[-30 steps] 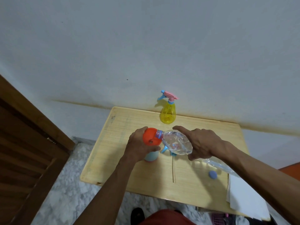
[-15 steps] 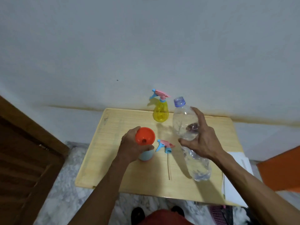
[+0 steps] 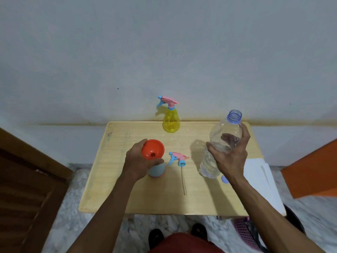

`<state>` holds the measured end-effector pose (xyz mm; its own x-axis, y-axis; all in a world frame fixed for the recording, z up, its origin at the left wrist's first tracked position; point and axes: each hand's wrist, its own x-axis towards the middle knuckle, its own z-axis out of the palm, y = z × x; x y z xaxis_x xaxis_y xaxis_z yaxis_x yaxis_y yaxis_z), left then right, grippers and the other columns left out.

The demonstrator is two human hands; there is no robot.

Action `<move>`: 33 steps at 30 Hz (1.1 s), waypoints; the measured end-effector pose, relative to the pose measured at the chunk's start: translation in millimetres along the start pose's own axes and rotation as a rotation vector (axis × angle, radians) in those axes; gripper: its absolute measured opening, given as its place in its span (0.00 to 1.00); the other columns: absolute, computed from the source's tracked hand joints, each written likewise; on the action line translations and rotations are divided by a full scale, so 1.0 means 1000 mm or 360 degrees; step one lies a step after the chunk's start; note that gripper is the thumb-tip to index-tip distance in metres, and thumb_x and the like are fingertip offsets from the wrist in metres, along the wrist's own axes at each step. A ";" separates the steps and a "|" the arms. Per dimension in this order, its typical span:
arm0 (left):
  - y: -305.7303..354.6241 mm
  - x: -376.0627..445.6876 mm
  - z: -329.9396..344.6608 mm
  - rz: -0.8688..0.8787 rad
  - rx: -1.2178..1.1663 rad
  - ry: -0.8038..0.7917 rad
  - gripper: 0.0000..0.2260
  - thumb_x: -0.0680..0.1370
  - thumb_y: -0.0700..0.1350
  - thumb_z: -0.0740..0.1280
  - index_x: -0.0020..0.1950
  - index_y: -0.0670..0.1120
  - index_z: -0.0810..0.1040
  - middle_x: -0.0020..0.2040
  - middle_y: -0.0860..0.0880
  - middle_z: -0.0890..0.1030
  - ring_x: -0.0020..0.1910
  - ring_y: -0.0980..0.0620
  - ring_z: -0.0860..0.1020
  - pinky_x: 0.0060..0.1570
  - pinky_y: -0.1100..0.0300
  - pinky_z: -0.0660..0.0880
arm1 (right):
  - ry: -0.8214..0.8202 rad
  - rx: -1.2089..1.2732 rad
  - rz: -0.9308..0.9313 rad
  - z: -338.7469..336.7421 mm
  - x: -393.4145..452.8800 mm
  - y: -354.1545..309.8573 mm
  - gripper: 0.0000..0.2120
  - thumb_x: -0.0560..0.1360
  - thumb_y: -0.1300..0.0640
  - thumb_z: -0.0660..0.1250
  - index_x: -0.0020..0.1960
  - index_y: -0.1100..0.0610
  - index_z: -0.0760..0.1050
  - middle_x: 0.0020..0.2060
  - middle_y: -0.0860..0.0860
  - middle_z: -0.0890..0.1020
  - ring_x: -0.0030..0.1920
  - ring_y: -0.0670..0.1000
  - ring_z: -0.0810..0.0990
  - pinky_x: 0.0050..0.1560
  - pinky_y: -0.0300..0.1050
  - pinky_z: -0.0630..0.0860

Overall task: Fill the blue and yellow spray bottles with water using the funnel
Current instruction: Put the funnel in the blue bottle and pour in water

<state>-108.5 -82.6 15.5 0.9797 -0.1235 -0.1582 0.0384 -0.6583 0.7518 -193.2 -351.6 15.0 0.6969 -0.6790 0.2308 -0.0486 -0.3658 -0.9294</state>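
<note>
Head view: the right hand grips a clear water bottle around its middle, fingers wrapped on the far side and thumb on the near side. A second ago that bottle lay tipped with its neck over the funnel; now it is upright again and has moved away toward the right edge of the table, its base low over the wood, though I cannot tell whether it is touching. Its neck is open, and its blue cap lies on the table just beside the bottle's base. Some water remains in it.

The left hand has not moved: it is closed around the orange funnel, which sits in the neck of the blue spray bottle near the middle of the table. That bottle's spray head, with its long tube, lies flat just to the right of it.

The yellow spray bottle stands at the back edge with its spray head screwed on.

I judge that pouring into the blue bottle has ended or paused, and the yellow one remains to be opened and filled.
</note>
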 end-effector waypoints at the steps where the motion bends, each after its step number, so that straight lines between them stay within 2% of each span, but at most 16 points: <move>1: 0.000 0.000 0.000 -0.0008 -0.0007 -0.0004 0.46 0.61 0.53 0.84 0.75 0.48 0.68 0.68 0.47 0.75 0.64 0.46 0.74 0.54 0.57 0.72 | 0.0005 0.0003 0.0003 0.000 -0.001 0.003 0.52 0.63 0.58 0.84 0.75 0.40 0.57 0.54 0.51 0.83 0.54 0.48 0.83 0.55 0.43 0.77; 7: 0.003 -0.001 -0.002 -0.0037 -0.0028 -0.0028 0.46 0.61 0.53 0.84 0.75 0.48 0.68 0.68 0.48 0.75 0.64 0.47 0.74 0.55 0.57 0.71 | 0.0002 -0.0006 -0.0039 -0.004 -0.009 0.020 0.52 0.61 0.58 0.85 0.75 0.42 0.58 0.54 0.52 0.82 0.55 0.50 0.83 0.54 0.45 0.78; 8: 0.004 -0.002 -0.002 -0.0035 -0.0027 -0.0030 0.46 0.61 0.53 0.84 0.75 0.48 0.68 0.68 0.48 0.75 0.64 0.47 0.74 0.54 0.58 0.71 | 0.0002 -0.0006 -0.0052 -0.006 -0.009 0.022 0.52 0.61 0.58 0.85 0.75 0.42 0.58 0.54 0.52 0.82 0.55 0.50 0.83 0.54 0.43 0.78; 11: 0.006 -0.003 -0.002 -0.0042 -0.0020 -0.0037 0.46 0.62 0.53 0.83 0.75 0.47 0.67 0.69 0.48 0.74 0.65 0.47 0.73 0.54 0.58 0.71 | -0.0003 -0.0002 -0.0066 -0.008 -0.008 0.025 0.52 0.61 0.59 0.85 0.76 0.44 0.58 0.54 0.52 0.82 0.55 0.49 0.83 0.51 0.29 0.74; 18: 0.008 -0.003 -0.003 -0.0053 0.0016 -0.0049 0.46 0.62 0.53 0.83 0.75 0.47 0.67 0.69 0.48 0.74 0.65 0.47 0.73 0.54 0.58 0.70 | -0.0036 -0.0002 -0.0068 -0.015 -0.007 0.028 0.54 0.60 0.58 0.86 0.76 0.46 0.57 0.57 0.53 0.82 0.56 0.44 0.81 0.51 0.23 0.71; 23: 0.012 -0.003 -0.004 -0.0032 0.0115 -0.0041 0.45 0.61 0.54 0.83 0.74 0.47 0.68 0.68 0.48 0.74 0.64 0.48 0.73 0.54 0.58 0.71 | -0.0063 -0.0025 -0.0093 -0.018 -0.009 0.031 0.57 0.59 0.56 0.87 0.76 0.44 0.55 0.63 0.54 0.79 0.59 0.48 0.81 0.52 0.21 0.70; 27: 0.020 0.005 -0.008 0.0041 0.0398 -0.0056 0.42 0.60 0.56 0.83 0.69 0.46 0.72 0.63 0.47 0.76 0.57 0.50 0.74 0.48 0.57 0.71 | -0.0077 -0.0002 -0.0058 -0.023 -0.012 0.029 0.57 0.59 0.55 0.87 0.76 0.42 0.54 0.63 0.53 0.78 0.59 0.46 0.79 0.53 0.25 0.70; 31: 0.032 0.013 -0.009 0.0036 0.0648 -0.0165 0.46 0.60 0.58 0.82 0.73 0.47 0.68 0.66 0.46 0.74 0.63 0.46 0.73 0.54 0.52 0.75 | -0.0091 -0.0021 -0.0060 -0.025 -0.013 0.029 0.56 0.60 0.55 0.86 0.75 0.41 0.53 0.64 0.55 0.78 0.59 0.47 0.79 0.53 0.28 0.70; 33: 0.035 0.013 -0.009 0.0030 0.0653 -0.0170 0.45 0.60 0.59 0.82 0.73 0.47 0.69 0.66 0.46 0.74 0.63 0.46 0.73 0.52 0.53 0.75 | -0.0103 -0.0018 -0.0053 -0.025 -0.013 0.029 0.57 0.60 0.55 0.86 0.75 0.41 0.53 0.64 0.54 0.78 0.60 0.48 0.79 0.53 0.28 0.70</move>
<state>-93.0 -100.3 45.6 0.9527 -0.2005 -0.2286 -0.0822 -0.8936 0.4413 -222.1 -369.5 -8.2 0.7433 -0.6236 0.2423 -0.0323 -0.3952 -0.9180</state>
